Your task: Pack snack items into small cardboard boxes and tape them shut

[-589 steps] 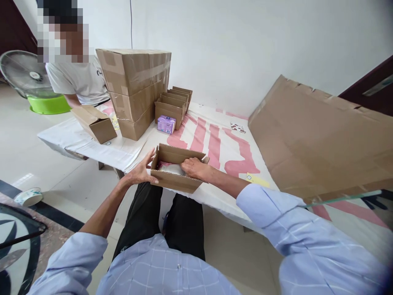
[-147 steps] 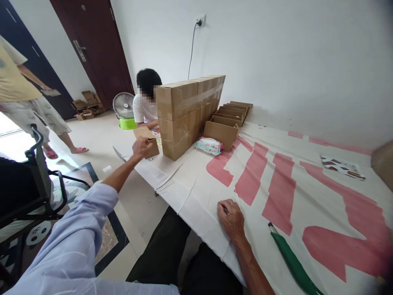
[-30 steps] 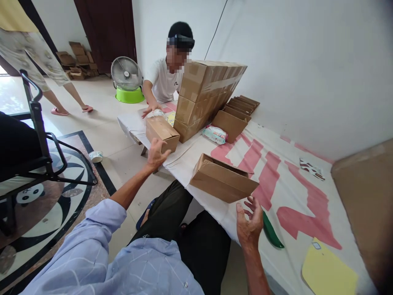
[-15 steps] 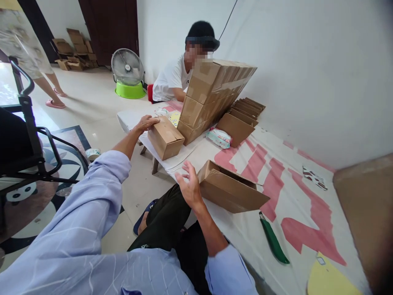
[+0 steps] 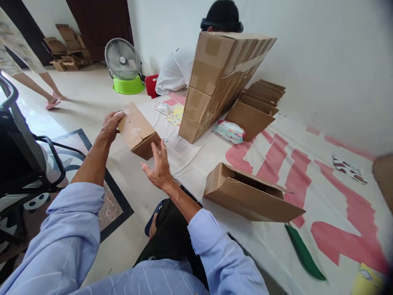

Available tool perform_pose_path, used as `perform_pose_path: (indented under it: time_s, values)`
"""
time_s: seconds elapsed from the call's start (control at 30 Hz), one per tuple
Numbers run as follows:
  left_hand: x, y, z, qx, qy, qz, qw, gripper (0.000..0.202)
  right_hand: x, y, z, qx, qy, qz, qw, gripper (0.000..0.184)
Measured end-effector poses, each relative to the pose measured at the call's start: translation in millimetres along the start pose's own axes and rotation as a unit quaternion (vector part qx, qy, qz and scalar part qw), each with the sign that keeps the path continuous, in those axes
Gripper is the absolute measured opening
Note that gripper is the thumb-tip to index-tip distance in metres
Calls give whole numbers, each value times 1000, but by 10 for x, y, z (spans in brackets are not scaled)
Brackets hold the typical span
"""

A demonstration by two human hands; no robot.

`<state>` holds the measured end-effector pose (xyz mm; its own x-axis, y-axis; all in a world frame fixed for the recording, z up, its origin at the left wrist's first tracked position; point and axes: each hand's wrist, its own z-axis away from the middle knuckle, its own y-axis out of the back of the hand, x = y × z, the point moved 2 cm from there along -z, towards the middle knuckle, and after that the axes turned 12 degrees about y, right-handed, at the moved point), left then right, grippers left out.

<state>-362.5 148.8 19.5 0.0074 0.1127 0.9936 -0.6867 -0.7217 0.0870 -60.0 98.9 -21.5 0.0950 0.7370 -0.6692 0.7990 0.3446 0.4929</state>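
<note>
My left hand grips the far left end of a small closed cardboard box, holding it up beside the table's left edge. Close to the box's near end is my right hand, fingers apart and fingertips at or just short of the cardboard; whether they touch I cannot tell. A larger cardboard box with its top flaps parted rests on the table to the right of that hand. A green-handled tool lies beyond it, its tip partly hidden by the box.
Taped cartons stand stacked on the cloth-covered table, with folded cardboard and a wipes pack alongside. A person sits behind the stack. A fan and a black-framed chair are on the left; someone's legs show beyond.
My left hand has lifted the small box off the table and moved it left. My right hand has moved from beside the larger box toward the small one. The view has shifted.
</note>
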Motion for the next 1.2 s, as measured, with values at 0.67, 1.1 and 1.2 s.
perform_pose_path:
  time_s: [0.67,1.1,1.2]
  values:
    - [-381,250,2,38,39,14,998,51,1238,273,-821,-81,-279,225,930,27]
    - [-408,234,9,25,54,30,998,60,1395,135,-1027,-62,-304,225,924,14]
    - [-414,244,15,23,58,28,998,59,1391,132,-1024,-52,-310,215,925,12]
